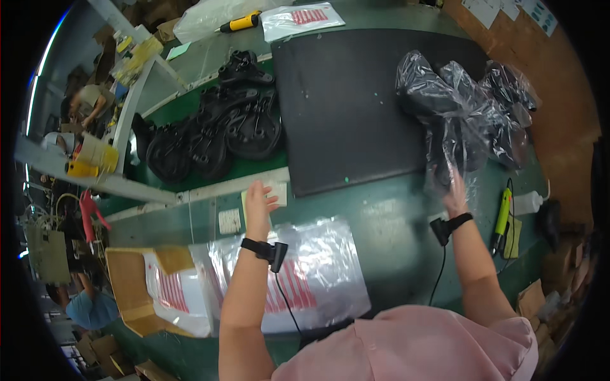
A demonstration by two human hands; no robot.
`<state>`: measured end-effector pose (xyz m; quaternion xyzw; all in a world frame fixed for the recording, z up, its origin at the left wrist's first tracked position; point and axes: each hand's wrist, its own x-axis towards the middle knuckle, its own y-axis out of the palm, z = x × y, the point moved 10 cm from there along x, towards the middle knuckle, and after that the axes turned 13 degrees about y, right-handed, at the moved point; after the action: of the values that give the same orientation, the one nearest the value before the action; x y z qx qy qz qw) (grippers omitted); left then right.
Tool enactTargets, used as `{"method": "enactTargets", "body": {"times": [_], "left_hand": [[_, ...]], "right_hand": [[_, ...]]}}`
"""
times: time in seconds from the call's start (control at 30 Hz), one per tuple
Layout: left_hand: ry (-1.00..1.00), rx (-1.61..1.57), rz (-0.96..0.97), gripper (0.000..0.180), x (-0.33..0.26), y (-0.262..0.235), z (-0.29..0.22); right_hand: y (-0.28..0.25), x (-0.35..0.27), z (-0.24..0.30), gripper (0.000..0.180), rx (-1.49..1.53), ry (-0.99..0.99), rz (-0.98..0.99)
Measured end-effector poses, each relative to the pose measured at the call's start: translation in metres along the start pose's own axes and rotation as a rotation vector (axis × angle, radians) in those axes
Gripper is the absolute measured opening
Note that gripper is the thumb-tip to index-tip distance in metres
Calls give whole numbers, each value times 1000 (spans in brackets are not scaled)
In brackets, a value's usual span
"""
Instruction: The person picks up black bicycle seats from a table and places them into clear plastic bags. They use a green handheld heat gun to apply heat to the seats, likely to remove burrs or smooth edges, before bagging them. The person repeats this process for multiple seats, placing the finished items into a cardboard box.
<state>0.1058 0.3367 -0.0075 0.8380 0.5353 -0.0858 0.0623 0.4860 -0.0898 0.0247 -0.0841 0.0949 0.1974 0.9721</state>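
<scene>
My left hand [259,203] hovers over the bench near the front-left corner of the black mat [349,114]. Its fingers are apart and it holds nothing. My right hand [456,195] reaches to the near end of a clear plastic bag [448,136] with a dark item inside. The fingers there look stretched out against the film, partly veiled by it. More bagged dark items [508,95] lie beside that bag on the mat's right side. Left of the mat sit several black moulded pieces with straps [219,127]. Flat clear bags with red print [330,267] are stacked below my left hand.
An opened cardboard box [124,279] holds more printed bags. A yellow-black screwdriver [241,23] and a printed bag [302,20] lie at the back. At right are a green-yellow tool [502,219] and a white bottle [527,202]. A metal frame [95,178] stands left; people work beyond it.
</scene>
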Motion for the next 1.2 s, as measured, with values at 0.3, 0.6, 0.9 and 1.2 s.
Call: {"method": "enactTargets", "body": {"times": [0.3,0.6,0.9,1.2], "left_hand": [[21,83,-131,67,114,9,26],[136,-15,-225,41,104,8,26],[166,308,365,67,-50,52,-61],[35,361,252,52,-153,9,-28]], "right_hand": [[-36,259,-11,55,148,464,-173],[-53,328,-8,77,-15,163,-398],[184,-44,30,62,761,702,915],[90,-192,-8,54,247,748,806]]}}
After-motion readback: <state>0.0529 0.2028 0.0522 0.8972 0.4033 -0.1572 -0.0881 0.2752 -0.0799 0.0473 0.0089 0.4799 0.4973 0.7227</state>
